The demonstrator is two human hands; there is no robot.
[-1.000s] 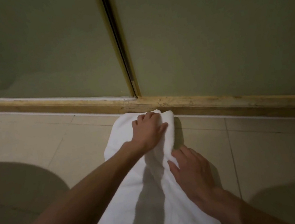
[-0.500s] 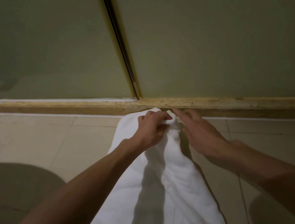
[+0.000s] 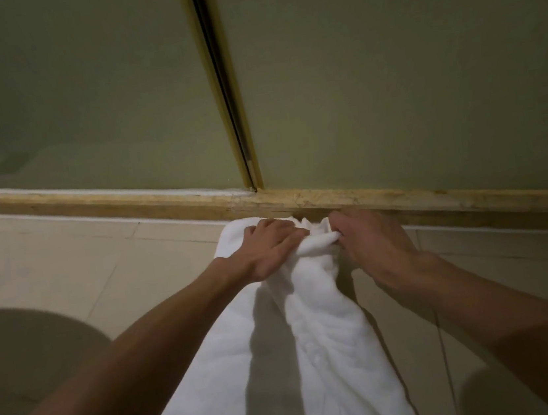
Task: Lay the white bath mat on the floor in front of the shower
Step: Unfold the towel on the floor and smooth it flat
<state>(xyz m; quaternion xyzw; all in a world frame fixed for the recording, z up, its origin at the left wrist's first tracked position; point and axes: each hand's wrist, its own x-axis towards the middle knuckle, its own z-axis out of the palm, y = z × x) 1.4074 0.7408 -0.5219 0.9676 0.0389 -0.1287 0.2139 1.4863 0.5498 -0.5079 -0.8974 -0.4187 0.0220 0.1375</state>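
Left hand (image 3: 270, 247) and right hand (image 3: 372, 247) grip the bunched bath mat (image 3: 321, 349).

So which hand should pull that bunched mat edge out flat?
Probably the right hand: it pinches the bunched fold of the mat, with bare floor beside it. The left hand grips the edge by the sill.

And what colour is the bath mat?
The bath mat is plain white, seen in the head view.

Worn wooden sill (image 3: 402, 197) runs left to right. Brass vertical strip (image 3: 220, 76) rises from it. White sealant line (image 3: 108, 192) follows its top edge, left part.
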